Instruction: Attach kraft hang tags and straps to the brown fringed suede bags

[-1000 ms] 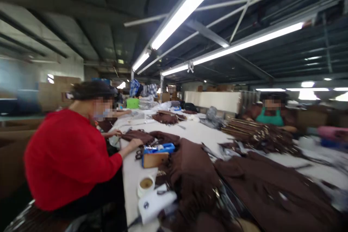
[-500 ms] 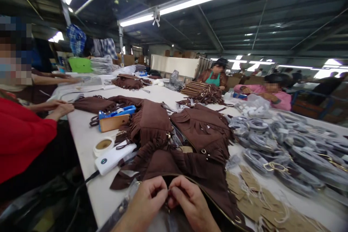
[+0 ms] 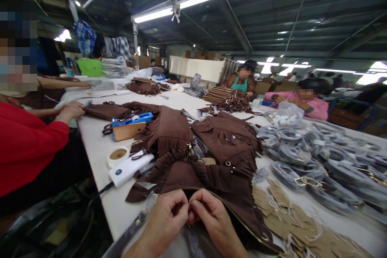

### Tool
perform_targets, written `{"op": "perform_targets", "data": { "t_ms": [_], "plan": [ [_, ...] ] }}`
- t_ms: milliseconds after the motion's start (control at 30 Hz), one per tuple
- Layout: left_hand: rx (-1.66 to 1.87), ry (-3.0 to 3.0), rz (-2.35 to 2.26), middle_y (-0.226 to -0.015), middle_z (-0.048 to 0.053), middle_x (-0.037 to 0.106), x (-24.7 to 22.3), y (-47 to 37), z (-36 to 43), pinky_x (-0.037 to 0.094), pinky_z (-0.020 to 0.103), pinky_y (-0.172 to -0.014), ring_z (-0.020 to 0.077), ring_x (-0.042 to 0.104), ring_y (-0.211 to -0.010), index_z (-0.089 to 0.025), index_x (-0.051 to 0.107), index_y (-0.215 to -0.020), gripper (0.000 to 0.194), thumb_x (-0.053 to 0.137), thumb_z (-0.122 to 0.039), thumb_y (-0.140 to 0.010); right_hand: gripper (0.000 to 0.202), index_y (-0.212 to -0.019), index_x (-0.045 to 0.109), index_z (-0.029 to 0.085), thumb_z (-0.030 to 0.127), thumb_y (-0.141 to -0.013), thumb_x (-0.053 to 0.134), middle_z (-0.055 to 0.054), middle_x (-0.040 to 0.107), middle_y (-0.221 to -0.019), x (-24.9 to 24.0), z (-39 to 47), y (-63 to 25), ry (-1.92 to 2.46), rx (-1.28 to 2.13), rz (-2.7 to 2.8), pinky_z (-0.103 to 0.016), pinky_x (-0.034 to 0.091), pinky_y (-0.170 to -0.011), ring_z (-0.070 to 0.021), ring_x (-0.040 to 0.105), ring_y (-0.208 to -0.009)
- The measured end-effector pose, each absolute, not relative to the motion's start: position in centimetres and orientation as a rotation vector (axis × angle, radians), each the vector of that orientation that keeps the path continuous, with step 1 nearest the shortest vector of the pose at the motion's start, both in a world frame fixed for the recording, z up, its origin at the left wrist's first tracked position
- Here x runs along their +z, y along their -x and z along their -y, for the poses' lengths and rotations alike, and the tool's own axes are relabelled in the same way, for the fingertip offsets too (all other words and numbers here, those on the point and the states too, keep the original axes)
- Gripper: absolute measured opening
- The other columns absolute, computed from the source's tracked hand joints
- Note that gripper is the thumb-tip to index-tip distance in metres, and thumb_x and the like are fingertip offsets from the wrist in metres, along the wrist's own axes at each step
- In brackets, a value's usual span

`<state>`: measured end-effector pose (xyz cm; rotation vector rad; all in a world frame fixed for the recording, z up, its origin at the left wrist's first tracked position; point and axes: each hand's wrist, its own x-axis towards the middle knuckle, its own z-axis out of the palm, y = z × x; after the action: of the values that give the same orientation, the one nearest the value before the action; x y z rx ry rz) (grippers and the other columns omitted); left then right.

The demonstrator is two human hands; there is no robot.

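Note:
Right in front of me lies a brown fringed bag (image 3: 208, 179), its gold zipper edge gaping open toward me. My left hand (image 3: 171, 215) and my right hand (image 3: 208, 213) meet at that opening, fingertips pinched close together. Whatever they pinch is tiny and hidden between the fingers. A strip of clear plastic hangs just below them. Beyond, two more brown fringed bags lie on the table, one with a flat panel (image 3: 175, 127) and one with a zipper (image 3: 225, 135).
Left on the white table (image 3: 102, 205) are a white corded device (image 3: 131, 169), a tape roll (image 3: 117, 156), a phone (image 3: 129, 131) and a blue tape dispenser (image 3: 136, 118). At right lie plastic-wrapped straps (image 3: 320, 169) and cardboard tags (image 3: 281, 213). A person in red (image 3: 30, 145) sits left; others work farther back.
My view has shifted slightly. Both hands stay pinched together at the bag's opening, nearly in the same place. The hands of the person in red have moved a little.

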<state>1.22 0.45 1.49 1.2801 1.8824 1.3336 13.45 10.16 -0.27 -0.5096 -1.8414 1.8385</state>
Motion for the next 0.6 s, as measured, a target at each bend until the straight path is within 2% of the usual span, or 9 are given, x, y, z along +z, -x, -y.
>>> {"op": "perform_targets", "data": {
  "t_ms": [167,400,600],
  "plan": [
    [1.261,-1.395,-2.01,-0.059,-0.001,0.056,1.5,-1.3,-0.5,0.031,0.023,-0.056,0.0134,0.05,-0.059,-0.019,0.05,-0.058,0.022,0.046,-0.019,-0.08,0.032,-0.077,0.058,0.018,0.048,-0.09,0.057,0.001,0.058,-0.063,-0.4,-10.4,-13.5,0.514,1.76,1.93,-0.024,0.046,-0.059,-0.0143,0.056,-0.059],
    [1.236,-1.515,-2.079,-0.062,0.0,0.056,0.4,-1.9,-0.4,0.032,0.025,-0.058,0.0146,0.053,-0.061,-0.02,0.044,-0.06,0.025,0.043,-0.019,-0.085,0.022,-0.071,0.056,0.019,0.025,-0.091,0.049,0.002,0.057,-0.062,-0.4,-10.3,-13.7,0.506,1.378,2.148,-0.022,0.04,-0.057,-0.0129,0.052,-0.058],
    [1.193,-1.498,-2.125,-0.063,0.001,0.056,-0.1,-2.1,-0.8,0.032,0.026,-0.059,0.0155,0.053,-0.062,-0.02,0.043,-0.062,0.024,0.041,-0.017,-0.085,0.022,-0.07,0.054,0.02,0.019,-0.091,0.046,0.002,0.057,-0.062,-1.1,-10.3,-13.4,0.48,1.195,2.24,-0.021,0.039,-0.057,-0.0126,0.053,-0.057]
  ]
}}
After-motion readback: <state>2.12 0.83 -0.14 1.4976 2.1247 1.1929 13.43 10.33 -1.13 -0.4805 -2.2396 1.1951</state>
